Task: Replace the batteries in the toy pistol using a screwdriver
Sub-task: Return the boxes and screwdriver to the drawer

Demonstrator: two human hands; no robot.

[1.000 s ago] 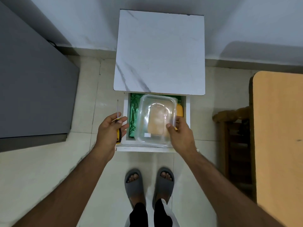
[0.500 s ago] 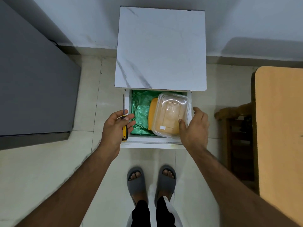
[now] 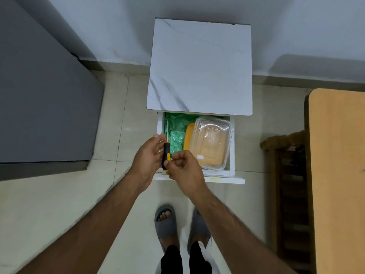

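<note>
At the left of the frame sits a dark grey cabinet (image 3: 45, 91), well apart from your work. Near the centre, your left hand (image 3: 147, 155) curls round the screwdriver (image 3: 165, 155), whose thin shaft points toward the top of the frame; your right hand (image 3: 183, 167) pinches the yellow-and-black handle from the other side. Both hands are over the front edge of the open drawer (image 3: 197, 177) of the marble-topped stand (image 3: 201, 66).

With two hands sharing one small handle, a loose handover could drop the screwdriver into the crumpled green plastic (image 3: 175, 131) or onto your slippered feet (image 3: 166, 222).

No toy pistol or batteries show anywhere. The clear lidded container (image 3: 212, 143) and the yellow lid (image 3: 189, 135) beneath it fill the drawer's right half and may cover what you need. At the right edge stands a wooden table (image 3: 337, 175).
</note>
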